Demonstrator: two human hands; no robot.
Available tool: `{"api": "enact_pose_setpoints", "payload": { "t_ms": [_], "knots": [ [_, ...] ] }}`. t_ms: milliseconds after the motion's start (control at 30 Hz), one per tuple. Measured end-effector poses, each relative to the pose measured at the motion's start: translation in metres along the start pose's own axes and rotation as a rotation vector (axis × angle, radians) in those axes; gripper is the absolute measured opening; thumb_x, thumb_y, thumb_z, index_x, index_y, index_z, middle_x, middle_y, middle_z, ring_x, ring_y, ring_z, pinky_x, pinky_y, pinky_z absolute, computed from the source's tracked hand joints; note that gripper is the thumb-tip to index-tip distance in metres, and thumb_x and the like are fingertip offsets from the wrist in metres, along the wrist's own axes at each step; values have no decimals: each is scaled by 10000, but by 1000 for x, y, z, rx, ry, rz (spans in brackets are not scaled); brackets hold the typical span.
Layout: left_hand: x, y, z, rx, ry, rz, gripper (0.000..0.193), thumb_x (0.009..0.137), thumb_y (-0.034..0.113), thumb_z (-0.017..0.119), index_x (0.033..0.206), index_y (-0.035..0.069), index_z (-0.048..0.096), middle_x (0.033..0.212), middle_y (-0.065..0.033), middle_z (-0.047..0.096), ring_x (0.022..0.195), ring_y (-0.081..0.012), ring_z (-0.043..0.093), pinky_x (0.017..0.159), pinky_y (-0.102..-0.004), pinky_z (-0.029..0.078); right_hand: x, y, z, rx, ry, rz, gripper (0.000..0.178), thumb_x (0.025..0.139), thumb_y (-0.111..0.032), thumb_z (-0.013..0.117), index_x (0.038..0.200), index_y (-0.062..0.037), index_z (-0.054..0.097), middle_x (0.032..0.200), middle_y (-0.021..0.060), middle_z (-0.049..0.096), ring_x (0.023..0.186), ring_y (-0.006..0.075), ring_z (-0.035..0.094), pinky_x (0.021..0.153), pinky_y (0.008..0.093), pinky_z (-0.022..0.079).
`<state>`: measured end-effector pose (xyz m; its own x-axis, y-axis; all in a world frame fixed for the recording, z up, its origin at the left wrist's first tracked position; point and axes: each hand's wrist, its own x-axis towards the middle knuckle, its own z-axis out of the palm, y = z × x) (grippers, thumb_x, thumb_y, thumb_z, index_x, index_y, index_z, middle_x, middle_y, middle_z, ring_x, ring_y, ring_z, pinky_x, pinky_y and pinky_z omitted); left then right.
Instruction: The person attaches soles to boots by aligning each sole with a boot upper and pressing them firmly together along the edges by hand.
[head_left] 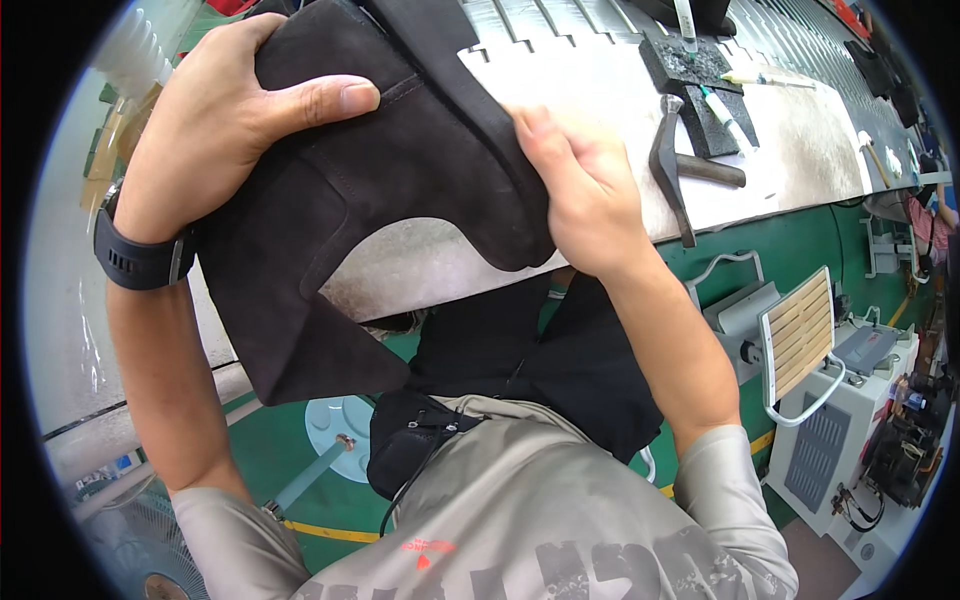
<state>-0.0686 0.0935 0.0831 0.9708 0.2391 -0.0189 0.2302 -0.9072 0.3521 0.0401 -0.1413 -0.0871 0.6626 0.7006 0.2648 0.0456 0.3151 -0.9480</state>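
A dark suede boot is held up between both hands over the workbench edge. Its sole side faces up and to the right, the toe points to the right, and the soft shaft hangs toward the lower left. My left hand, with a black watch band at the wrist, wraps the boot at the upper left, thumb pressed flat along its side. Closed over the sole edge near the toe is my right hand, slightly blurred; its fingers behind the boot are hidden.
On the white-topped workbench lie a hammer and dark blocks with syringe-like tubes. Slatted metal runs behind. A light blue stool stands below left. At right are a wooden-slatted panel and a machine.
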Motion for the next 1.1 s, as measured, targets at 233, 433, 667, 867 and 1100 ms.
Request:
{"api": "enact_pose_setpoints", "payload": {
  "t_ms": [233,433,667,867,1100],
  "knots": [
    [-2,-13,7,-79,48,-18,731,882,473,899,1287,-92,673,1049,-118,768,915,-172,747,823,-302,605,-28,8,19,55,50,4,460,1054,-256,763,1384,53,679,1156,98,774,1094,168,699,996,318,553],
    [-2,-13,13,-203,24,-6,728,880,471,906,1256,-112,686,1021,-132,775,875,-182,759,789,-298,617,-31,8,17,-131,43,-68,516,1032,-252,780,1403,80,641,1177,183,777,1109,254,745,988,371,575],
    [8,-13,9,-111,-30,-108,773,905,540,867,1284,-106,675,1053,-126,763,917,-165,741,830,-296,603,-24,4,9,-377,-42,-135,713,917,-212,857,1469,100,531,1388,310,655,1265,429,694,1095,452,539],
    [14,-29,14,-106,-37,-107,764,922,544,852,1281,-107,677,1058,-109,758,928,-148,725,841,-283,586,-34,31,1,-117,-82,-75,777,899,-171,852,1546,77,500,1435,244,653,1315,317,654,1169,395,476],
    [6,-24,12,-204,-36,-109,765,916,520,866,1294,-114,664,1086,-117,754,950,-154,723,863,-292,587,-39,22,-4,-352,-72,-103,847,899,-218,864,1588,69,464,1522,258,608,1433,326,586,1221,410,432]
  ]
}}
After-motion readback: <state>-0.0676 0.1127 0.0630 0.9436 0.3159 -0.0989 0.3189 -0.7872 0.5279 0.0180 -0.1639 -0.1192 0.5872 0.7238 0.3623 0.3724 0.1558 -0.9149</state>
